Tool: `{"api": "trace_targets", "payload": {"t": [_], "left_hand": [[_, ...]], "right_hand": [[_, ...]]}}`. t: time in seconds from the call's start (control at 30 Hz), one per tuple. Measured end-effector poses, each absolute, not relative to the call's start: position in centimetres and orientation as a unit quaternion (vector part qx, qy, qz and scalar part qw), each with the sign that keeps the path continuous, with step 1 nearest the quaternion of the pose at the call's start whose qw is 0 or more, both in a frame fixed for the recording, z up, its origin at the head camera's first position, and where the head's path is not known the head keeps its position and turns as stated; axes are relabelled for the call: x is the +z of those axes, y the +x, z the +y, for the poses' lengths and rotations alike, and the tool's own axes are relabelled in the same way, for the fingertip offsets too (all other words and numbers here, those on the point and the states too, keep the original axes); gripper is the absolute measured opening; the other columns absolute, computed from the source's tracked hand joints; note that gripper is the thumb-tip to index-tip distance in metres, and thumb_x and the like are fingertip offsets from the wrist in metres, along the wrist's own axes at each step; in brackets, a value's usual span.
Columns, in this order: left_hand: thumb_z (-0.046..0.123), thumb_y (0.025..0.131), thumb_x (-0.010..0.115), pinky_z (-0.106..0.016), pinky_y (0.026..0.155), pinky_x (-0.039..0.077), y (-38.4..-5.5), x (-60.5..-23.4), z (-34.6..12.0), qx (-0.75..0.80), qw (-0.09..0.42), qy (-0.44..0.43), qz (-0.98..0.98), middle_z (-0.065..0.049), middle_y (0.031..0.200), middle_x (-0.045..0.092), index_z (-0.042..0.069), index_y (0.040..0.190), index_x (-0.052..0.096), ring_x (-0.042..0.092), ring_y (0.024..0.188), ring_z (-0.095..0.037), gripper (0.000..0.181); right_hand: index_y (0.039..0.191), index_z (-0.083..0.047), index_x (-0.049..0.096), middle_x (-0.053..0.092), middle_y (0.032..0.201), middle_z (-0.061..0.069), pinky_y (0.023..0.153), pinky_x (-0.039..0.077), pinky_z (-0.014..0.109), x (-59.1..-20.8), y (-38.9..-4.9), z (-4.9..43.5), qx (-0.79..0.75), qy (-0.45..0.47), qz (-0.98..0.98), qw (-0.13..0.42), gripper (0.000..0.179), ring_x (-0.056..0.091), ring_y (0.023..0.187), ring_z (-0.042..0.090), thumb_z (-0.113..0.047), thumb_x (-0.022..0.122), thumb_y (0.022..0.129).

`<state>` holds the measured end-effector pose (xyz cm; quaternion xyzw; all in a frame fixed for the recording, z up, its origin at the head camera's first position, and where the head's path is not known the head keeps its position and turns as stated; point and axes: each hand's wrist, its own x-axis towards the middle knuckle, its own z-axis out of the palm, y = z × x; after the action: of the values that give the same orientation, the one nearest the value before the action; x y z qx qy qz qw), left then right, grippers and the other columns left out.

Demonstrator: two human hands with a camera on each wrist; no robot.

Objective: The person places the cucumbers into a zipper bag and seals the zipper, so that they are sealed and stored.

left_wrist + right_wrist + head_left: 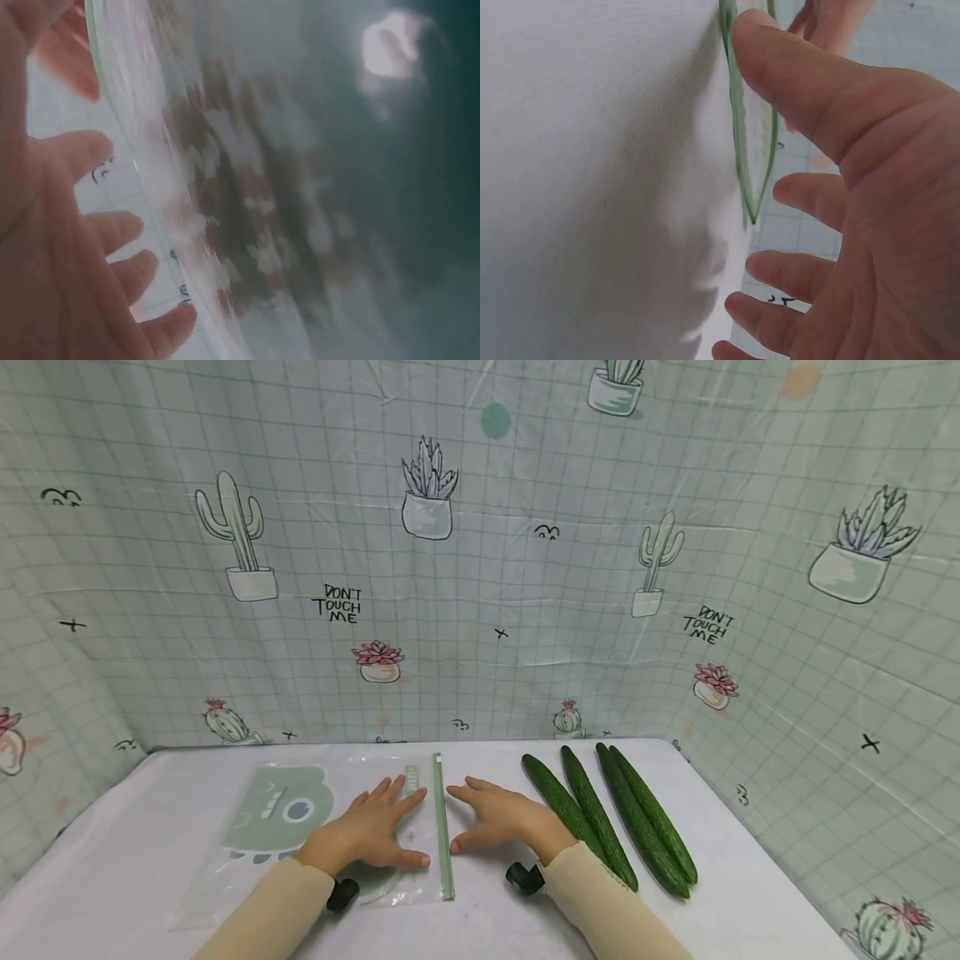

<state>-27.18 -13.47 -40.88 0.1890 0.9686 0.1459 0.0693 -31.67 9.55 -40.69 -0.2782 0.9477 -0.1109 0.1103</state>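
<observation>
A clear zip bag with a green cartoon creature printed on it lies flat on the white table, its green zip strip on the right side. My left hand is over the bag with fingers spread, holding nothing; the left wrist view shows its fingers straight beside the glossy plastic. To the right of the strip is my right hand, fingers apart and thumb near the strip. In the right wrist view the green edges of the bag's mouth part slightly and meet in a point, with the thumb overlapping them.
Several long green cucumbers lie side by side on the right of the table. A curtain printed with cacti and a grid hangs behind and around the sides. Each wrist wears a small black camera below a beige sleeve.
</observation>
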Motion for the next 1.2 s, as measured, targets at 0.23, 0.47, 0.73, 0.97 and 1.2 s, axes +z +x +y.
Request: {"api": "trace_targets", "payload": {"t": [0.23, 0.47, 0.73, 0.97, 1.2], "left_hand": [[0.068, 0.069, 0.071, -0.062, 0.109, 0.014, -27.3, -40.5, -13.1, 0.135, 0.101, 0.155, 0.973, -0.022, 0.155, 0.018, 0.018, 0.15, 0.036, 0.013, 0.142, -0.042, 0.101], [0.071, 0.068, 0.069, -0.062, 0.109, 0.013, -27.3, -40.5, -13.0, 0.116, 0.137, 0.122, 0.976, -0.021, 0.155, 0.018, 0.02, 0.15, 0.036, 0.014, 0.142, -0.042, 0.102], [0.072, 0.068, 0.068, -0.064, 0.108, 0.013, -27.3, -40.6, -13.2, 0.112, 0.145, 0.123, 0.975, -0.02, 0.156, 0.017, 0.021, 0.15, 0.034, 0.014, 0.142, -0.041, 0.102], [0.076, 0.068, 0.064, -0.068, 0.105, 0.013, -27.3, -40.4, -14.1, 0.089, 0.148, 0.127, 0.977, -0.018, 0.157, 0.017, 0.023, 0.151, 0.032, 0.014, 0.142, -0.041, 0.104], [0.075, 0.068, 0.065, -0.07, 0.103, 0.013, -26.7, -40.2, -14.9, 0.085, 0.153, 0.12, 0.977, -0.018, 0.157, 0.017, 0.022, 0.151, 0.031, 0.013, 0.142, -0.042, 0.104]], "right_hand": [[0.147, -0.031, 0.04, 0.029, 0.155, 0.005, 0.105, 0.034, 0.049, -41.0, -32.1, 8.8, -0.109, -0.279, 0.946, 0.127, 0.083, 0.03, 0.139, 0.024, -0.055, 0.074, 0.076], [0.144, -0.029, 0.045, 0.031, 0.153, 0.008, 0.106, 0.032, 0.051, -41.0, -32.0, 8.7, -0.108, -0.286, 0.943, 0.13, 0.077, 0.027, 0.141, 0.027, -0.053, 0.073, 0.077], [0.142, -0.032, 0.048, 0.03, 0.154, 0.005, 0.108, 0.029, 0.05, -41.2, -32.2, 8.5, -0.093, -0.286, 0.944, 0.133, 0.072, 0.023, 0.142, 0.026, -0.053, 0.072, 0.077], [0.14, -0.034, 0.05, 0.033, 0.153, 0.003, 0.102, 0.03, 0.061, -40.9, -32.0, 8.0, -0.079, -0.269, 0.951, 0.129, 0.071, 0.025, 0.141, 0.027, -0.055, 0.072, 0.076], [0.14, -0.035, 0.05, 0.033, 0.153, 0.003, 0.101, 0.029, 0.064, -40.9, -31.8, 7.9, -0.073, -0.261, 0.953, 0.133, 0.071, 0.026, 0.141, 0.027, -0.055, 0.072, 0.075]]}}
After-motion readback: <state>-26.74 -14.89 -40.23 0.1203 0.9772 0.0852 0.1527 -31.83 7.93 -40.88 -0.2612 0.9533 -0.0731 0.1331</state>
